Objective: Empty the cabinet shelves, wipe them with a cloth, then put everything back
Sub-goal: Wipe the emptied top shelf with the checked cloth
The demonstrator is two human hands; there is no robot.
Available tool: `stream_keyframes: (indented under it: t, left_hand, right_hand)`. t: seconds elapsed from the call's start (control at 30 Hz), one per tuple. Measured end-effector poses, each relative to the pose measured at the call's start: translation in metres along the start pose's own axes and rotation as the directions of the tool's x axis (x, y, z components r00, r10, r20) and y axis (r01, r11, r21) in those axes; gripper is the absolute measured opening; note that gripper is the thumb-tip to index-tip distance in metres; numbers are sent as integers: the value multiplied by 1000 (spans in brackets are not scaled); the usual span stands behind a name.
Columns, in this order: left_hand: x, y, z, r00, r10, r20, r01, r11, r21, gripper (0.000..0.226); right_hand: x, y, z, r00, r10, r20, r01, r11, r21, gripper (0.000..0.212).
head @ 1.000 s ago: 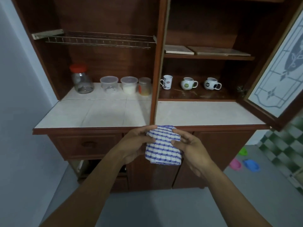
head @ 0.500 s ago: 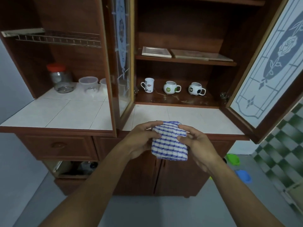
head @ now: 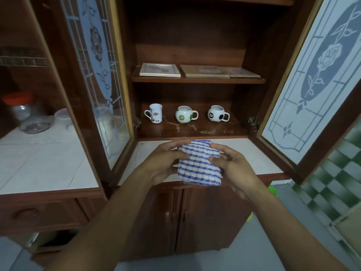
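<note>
A folded blue-and-white striped cloth [head: 198, 167] is held in front of the cabinet, above the tiled counter's front edge. My left hand [head: 166, 163] grips its left side and my right hand [head: 231, 167] grips its right side. On the lower shelf [head: 187, 130] stand three mugs: a tall white one [head: 154, 113], a round one with green patches [head: 184, 114] and a football-patterned one [head: 216, 113]. The upper shelf [head: 197, 80] carries a white picture frame [head: 160, 70] and flat wooden boards [head: 218, 71].
Both glass doors stand open, the left door [head: 95, 79] and the right door [head: 316, 75]. Left of the open cabinet, a red-lidded jar [head: 25, 112] and plastic tubs sit on the white tiled counter [head: 48, 163]. Lower cupboard doors [head: 175, 214] are shut.
The view has shifted right and closer to the right cabinet section. Both hands have kept hold of the cloth and now sit a little higher, over the counter edge.
</note>
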State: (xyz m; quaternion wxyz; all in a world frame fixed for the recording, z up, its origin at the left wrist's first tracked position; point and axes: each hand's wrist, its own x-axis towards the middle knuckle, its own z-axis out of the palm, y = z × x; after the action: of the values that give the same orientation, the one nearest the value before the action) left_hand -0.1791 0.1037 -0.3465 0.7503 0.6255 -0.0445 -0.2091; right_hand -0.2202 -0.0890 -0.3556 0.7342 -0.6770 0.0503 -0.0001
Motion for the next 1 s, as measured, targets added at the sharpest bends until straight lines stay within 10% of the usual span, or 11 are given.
stream_keyframes:
  t: [1.0]
  left_hand:
    - [213,172,63,954,299,-30,-298,954,21,39]
  right_hand:
    - [243,-162,-70,974,-216,74,190,945,266,55]
